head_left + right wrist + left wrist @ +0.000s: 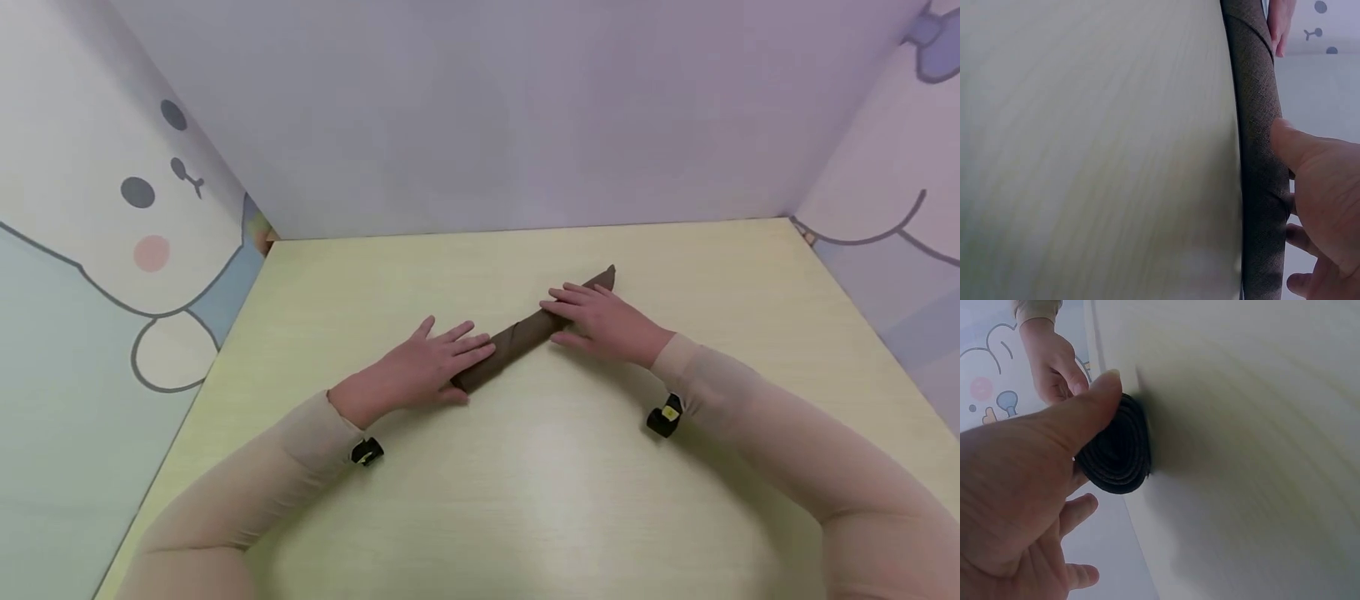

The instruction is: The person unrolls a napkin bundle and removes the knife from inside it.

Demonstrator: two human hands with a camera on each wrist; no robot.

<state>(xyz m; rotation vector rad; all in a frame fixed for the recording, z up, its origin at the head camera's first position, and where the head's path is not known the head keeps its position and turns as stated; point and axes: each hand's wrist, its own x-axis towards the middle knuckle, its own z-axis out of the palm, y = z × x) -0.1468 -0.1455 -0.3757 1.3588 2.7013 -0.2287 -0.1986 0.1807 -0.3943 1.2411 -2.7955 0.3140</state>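
A rolled-up dark brown cloth [522, 336] lies slantwise on the table, its pointed far end up to the right. Seen end-on in the left wrist view, the cloth roll [1119, 450] shows tight layers. My left hand [416, 371] rests on its near left end with fingers spread, the thumb beside the roll's end. Farther along, my right hand [611, 325] lies over the roll near its pointed end, fingers extended across it. In the right wrist view the thumb of my right hand [1329, 194] touches the side of the cloth roll [1257, 144].
The pale wooden table [510, 500] meets a plain light wall panel [480, 117] at the back. Side panels with cartoon figures stand at left [112, 275] and right [892, 183]. Small black devices hang under both wrists.
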